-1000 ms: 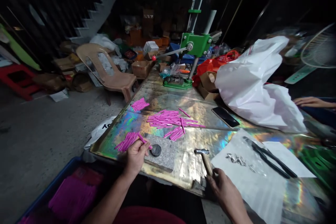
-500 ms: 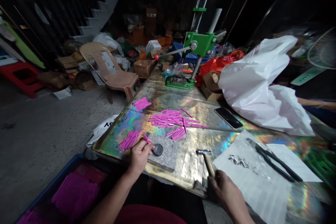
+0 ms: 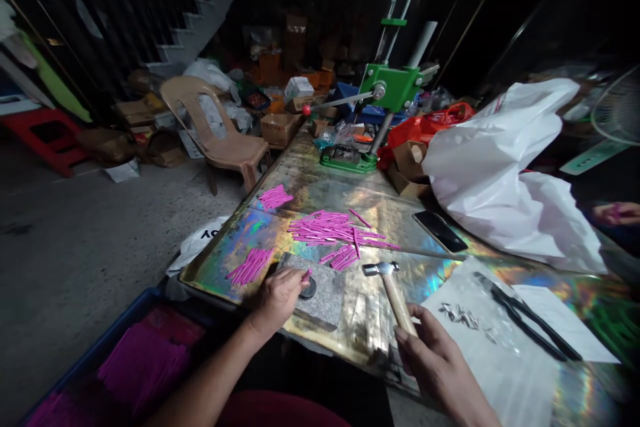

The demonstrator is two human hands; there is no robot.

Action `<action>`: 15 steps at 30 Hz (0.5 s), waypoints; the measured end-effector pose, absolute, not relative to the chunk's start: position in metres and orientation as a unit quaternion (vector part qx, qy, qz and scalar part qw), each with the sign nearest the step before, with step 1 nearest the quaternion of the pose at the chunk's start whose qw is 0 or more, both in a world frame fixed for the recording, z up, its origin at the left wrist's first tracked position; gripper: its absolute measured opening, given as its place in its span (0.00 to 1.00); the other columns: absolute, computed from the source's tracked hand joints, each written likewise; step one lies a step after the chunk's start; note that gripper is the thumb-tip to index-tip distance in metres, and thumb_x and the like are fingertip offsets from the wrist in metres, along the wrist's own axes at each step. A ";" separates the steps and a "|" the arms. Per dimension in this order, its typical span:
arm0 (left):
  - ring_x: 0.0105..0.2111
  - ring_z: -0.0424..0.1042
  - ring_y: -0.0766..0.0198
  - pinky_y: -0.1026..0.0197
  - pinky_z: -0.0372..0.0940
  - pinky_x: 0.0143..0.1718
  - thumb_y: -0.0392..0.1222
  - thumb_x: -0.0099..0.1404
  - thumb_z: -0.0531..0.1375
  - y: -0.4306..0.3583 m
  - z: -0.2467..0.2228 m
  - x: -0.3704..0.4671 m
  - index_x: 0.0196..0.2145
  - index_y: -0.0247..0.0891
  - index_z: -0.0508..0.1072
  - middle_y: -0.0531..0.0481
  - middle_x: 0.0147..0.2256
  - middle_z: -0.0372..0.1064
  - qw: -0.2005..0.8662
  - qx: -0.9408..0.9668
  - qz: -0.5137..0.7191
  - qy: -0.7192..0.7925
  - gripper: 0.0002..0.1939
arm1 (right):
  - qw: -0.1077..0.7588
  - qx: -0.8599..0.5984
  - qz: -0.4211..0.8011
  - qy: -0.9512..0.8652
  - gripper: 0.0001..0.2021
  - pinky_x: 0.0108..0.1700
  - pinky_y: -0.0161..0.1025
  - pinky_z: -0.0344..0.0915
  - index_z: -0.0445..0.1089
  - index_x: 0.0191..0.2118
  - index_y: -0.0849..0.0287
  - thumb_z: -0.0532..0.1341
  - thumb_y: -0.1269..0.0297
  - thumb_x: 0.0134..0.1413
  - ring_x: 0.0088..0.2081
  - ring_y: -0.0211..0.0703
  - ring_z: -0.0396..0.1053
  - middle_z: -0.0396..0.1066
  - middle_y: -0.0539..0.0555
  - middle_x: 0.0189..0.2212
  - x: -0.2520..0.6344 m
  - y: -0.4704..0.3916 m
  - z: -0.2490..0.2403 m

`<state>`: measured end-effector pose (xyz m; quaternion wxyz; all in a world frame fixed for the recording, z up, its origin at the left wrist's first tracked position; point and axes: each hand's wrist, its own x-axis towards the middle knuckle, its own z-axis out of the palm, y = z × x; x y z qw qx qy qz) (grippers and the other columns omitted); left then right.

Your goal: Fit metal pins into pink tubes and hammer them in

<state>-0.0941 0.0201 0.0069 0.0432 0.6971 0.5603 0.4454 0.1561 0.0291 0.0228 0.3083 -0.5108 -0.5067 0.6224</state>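
My left hand (image 3: 277,295) is closed over the grey stone block (image 3: 324,303), pinching a thin pink stick (image 3: 307,274) whose end pokes out above a round black disc (image 3: 309,289). That disc lies on the block, partly hidden by my fingers. In my right hand (image 3: 434,355) is a hammer (image 3: 397,293), gripped by its wooden handle, with the metal head raised to the right of the block. Beyond the block lie a large heap of pink sticks (image 3: 320,228) and a smaller bundle (image 3: 341,257). Another pink bundle (image 3: 250,267) rests left of my left hand.
Small metal pieces (image 3: 461,313) and black-handled pliers (image 3: 530,320) lie on white paper at right, near a phone (image 3: 440,231). A white bag (image 3: 495,153) and green press (image 3: 390,87) stand farther back. A blue crate (image 3: 95,353) sits lower left; another person's hand shows far right.
The hammer has been lifted, its head up and slightly left. My left hand has turned over and moved a little right, bringing the pink stick over the black disc. The view has shifted slightly.
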 end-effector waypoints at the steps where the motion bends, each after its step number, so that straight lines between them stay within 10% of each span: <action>1: 0.23 0.65 0.68 0.67 0.60 0.25 0.31 0.59 0.50 0.020 0.007 -0.094 0.22 0.36 0.66 0.53 0.20 0.63 0.036 0.698 0.446 0.559 0.11 | 0.310 -0.496 0.627 -0.513 0.21 0.15 0.28 0.49 0.53 0.43 0.54 0.57 0.51 0.45 0.14 0.30 0.54 0.56 0.41 0.17 0.151 0.027 0.029; 15: 0.22 0.64 0.68 0.67 0.59 0.24 0.29 0.59 0.49 0.019 0.003 -0.093 0.21 0.36 0.65 0.53 0.20 0.63 0.053 0.699 0.439 0.562 0.12 | 0.296 -0.337 0.202 -0.871 0.21 0.35 0.30 0.67 0.59 0.53 0.51 0.53 0.62 0.51 0.38 0.41 0.70 0.72 0.53 0.39 0.132 0.029 0.119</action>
